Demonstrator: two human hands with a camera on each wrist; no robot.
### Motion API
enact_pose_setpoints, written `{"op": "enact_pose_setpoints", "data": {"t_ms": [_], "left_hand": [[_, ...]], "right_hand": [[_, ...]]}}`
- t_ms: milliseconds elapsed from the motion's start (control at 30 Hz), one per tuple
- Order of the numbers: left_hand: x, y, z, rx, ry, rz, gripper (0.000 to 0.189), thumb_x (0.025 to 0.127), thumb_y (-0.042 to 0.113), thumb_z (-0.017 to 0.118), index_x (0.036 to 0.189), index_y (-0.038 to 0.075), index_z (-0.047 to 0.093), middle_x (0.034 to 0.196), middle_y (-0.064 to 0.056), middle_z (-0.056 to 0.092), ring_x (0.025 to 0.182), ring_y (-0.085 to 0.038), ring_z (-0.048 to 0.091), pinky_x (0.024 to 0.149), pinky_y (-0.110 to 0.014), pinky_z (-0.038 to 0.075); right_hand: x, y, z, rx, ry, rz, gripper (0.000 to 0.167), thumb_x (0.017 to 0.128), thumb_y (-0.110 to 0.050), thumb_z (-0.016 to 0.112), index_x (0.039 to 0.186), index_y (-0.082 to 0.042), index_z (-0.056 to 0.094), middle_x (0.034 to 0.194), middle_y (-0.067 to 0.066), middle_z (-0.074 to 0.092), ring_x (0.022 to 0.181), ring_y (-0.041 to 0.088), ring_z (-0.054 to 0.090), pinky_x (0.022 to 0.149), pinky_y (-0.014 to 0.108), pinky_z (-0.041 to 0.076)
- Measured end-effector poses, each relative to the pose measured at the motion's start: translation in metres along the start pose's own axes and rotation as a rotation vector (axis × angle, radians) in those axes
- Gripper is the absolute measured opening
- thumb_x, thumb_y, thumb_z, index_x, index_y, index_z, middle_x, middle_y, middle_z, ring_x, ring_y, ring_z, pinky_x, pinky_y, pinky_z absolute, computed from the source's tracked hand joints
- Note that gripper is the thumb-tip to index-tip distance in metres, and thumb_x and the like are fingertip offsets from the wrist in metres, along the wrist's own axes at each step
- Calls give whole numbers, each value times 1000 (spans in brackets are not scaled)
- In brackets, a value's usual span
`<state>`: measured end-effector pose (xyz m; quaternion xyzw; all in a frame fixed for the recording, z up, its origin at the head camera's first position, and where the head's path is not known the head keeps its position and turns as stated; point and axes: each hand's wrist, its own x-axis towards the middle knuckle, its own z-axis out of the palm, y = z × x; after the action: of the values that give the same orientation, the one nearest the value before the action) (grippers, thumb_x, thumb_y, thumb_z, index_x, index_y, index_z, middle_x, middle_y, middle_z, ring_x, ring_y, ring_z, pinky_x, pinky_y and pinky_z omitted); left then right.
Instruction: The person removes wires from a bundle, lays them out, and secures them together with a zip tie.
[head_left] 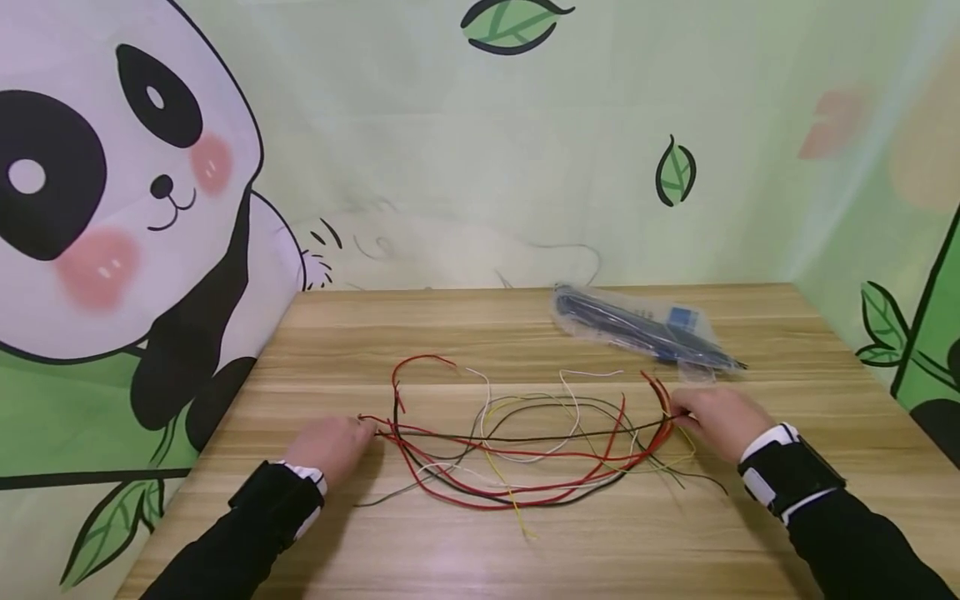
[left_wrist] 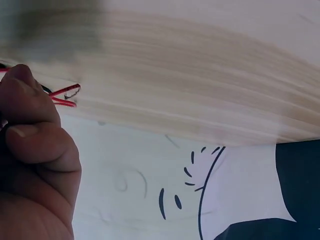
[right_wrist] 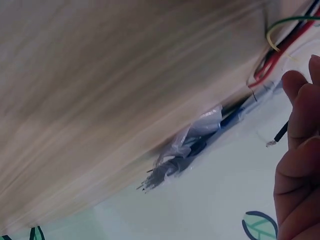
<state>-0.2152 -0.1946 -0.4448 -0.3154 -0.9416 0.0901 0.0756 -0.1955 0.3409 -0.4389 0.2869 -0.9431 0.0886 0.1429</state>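
Observation:
A black wire (head_left: 525, 437) runs nearly straight between the two hands, above a loose tangle of wires. My left hand (head_left: 335, 447) pinches its left end; in the left wrist view red wire ends (left_wrist: 65, 95) show just beyond the curled fingers, and I cannot tell whether they are held too. My right hand (head_left: 722, 421) pinches the other end, and a black wire tip (right_wrist: 279, 137) with bare strands pokes out of the grip in the right wrist view. Red wires (head_left: 480, 505), a white wire (head_left: 573, 400) and a yellow wire (head_left: 498, 471) lie curved across the middle.
A clear plastic bag (head_left: 637, 321) of dark, thin lengths lies behind the tangle, towards the right rear. The wooden table (head_left: 450, 558) ends at a printed cloth backdrop (head_left: 420, 167) with a panda and leaves.

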Motion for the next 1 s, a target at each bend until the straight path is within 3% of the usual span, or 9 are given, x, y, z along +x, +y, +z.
{"op": "enact_pose_setpoints", "data": {"t_ms": [200,400,700,867,1000], "left_hand": [[2,5,2,4,8,4,16,88,-6,69,80,5,61,74,-9,67,67,-24,67,57,-40,55],[5,9,0,-32,-33,-41,14,92,2,71,81,4,62,72,-7,63,66,-22,66,58,-39,55],[13,7,-10,-90,-67,-97,11,93,-1,69,92,2,59,74,-7,61,66,-19,63,58,-35,54],[17,3,-17,-115,-92,-118,21,93,1,71,111,-2,61,82,-10,67,72,-22,67,64,-37,57],[21,1,-22,-129,-76,-128,28,90,2,73,116,-2,63,87,-11,69,75,-23,69,66,-38,58]], "right_hand": [[3,-1,6,-7,-27,11,32,76,0,86,76,-17,59,71,-10,59,64,11,58,58,36,48],[4,-6,9,9,-43,22,23,78,3,84,82,-13,68,78,-3,68,71,19,67,63,40,54],[8,-15,-1,34,50,-54,21,81,6,79,94,-9,70,89,1,68,79,21,68,68,41,56],[30,-33,-19,30,54,-71,20,86,7,73,98,-9,71,94,3,69,78,19,67,66,39,56],[63,-60,-31,32,38,-119,16,91,3,69,102,-7,71,96,6,73,81,21,71,70,40,58]]}}
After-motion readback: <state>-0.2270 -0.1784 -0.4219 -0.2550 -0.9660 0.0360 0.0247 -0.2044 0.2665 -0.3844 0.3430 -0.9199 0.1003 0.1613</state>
